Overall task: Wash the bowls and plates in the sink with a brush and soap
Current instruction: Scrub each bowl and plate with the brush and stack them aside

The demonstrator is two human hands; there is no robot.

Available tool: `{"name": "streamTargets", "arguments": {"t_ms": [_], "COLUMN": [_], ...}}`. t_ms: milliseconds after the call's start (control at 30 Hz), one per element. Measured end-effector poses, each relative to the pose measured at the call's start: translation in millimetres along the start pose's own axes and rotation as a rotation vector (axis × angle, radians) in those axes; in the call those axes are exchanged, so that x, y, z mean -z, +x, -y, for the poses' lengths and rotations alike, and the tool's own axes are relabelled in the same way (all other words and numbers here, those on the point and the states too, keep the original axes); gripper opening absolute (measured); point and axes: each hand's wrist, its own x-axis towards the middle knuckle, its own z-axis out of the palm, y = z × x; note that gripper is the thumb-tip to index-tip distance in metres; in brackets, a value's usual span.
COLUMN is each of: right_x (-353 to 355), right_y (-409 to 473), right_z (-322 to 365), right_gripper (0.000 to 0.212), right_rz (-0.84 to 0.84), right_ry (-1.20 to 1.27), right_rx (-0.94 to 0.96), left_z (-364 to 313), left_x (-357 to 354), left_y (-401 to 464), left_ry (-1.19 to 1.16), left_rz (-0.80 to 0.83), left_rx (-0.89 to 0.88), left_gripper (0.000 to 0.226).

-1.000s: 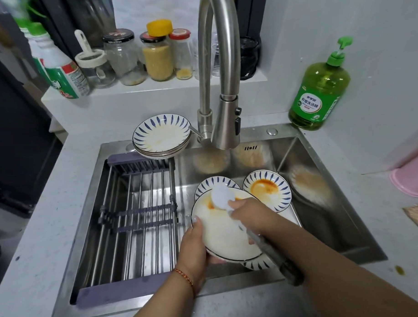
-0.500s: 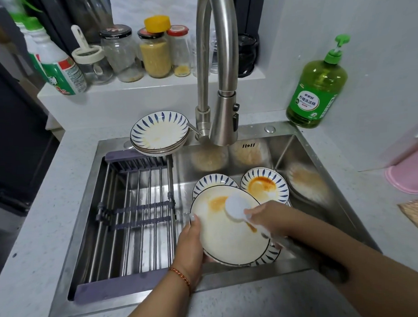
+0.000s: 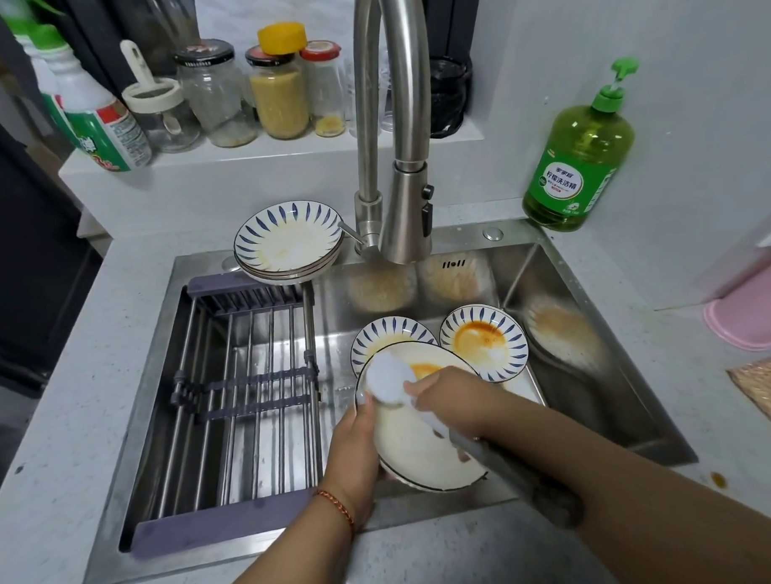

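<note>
**Scrubbing the tilted plate over the sink**

My left hand (image 3: 352, 461) grips the plate (image 3: 417, 439) by its left rim, thumb hooked over the edge, holding it low centre in the frame, tilted up toward me above the sink (image 3: 595, 341). My right hand (image 3: 448, 392) is curled round the brush (image 3: 490, 454), pressing its white head (image 3: 386, 377) against the plate's upper left, right beside my left thumb.

The brush's long axis runs diagonally: head toward the upper left, dark handle end toward the lower right, out over the sink's near edge and the surface (image 3: 472, 564).

What could go wrong, as I judge it: the plate is wet and probably slick, held by one rim only. If I push too hard so near my thumb, it could twist out and drop onto the two stained bowls (image 3: 486, 340) just behind it and chip something. An orange smear (image 3: 423, 369) remains by my right knuckles, easy to miss under my own hand. The stack of plates (image 3: 288, 242) sits near the sink's far rim, upper centre, beside the faucet (image 3: 405, 221); a careless elbow or handle swing could nudge it.
</note>
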Motion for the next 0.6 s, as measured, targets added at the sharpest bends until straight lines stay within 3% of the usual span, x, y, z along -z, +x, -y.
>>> {"name": "streamTargets", "arguments": {"t_ms": [200, 333, 533, 600], "right_x": [29.2, 15.5, -7.1, -0.7], "right_y": [2.5, -0.9, -28.6, -33.7], "right_z": [-8.1, -6.7, -19.5, -31.8], "right_gripper": [0.033, 0.026, 0.039, 0.040], "right_rz": [-0.033, -0.012, 0.168, 0.216], "right_ry": [0.137, 0.129, -0.475, -0.531], "right_rx": [-0.188, -0.049, 0.283, 0.241], "left_z": [-1.0, -5.1, -5.9, -5.2], "left_x": [4.5, 0.7, 3.1, 7.0], "left_y": [0.8, 1.2, 5.3, 8.9], "left_ry": [-0.042, 0.010, -0.075, -0.092], "left_rz": [-0.018, -0.004, -0.076, -0.090], "left_rx": [0.001, -0.035, -0.008, -0.030], "left_gripper": [0.047, 0.043, 0.067, 0.069]}}
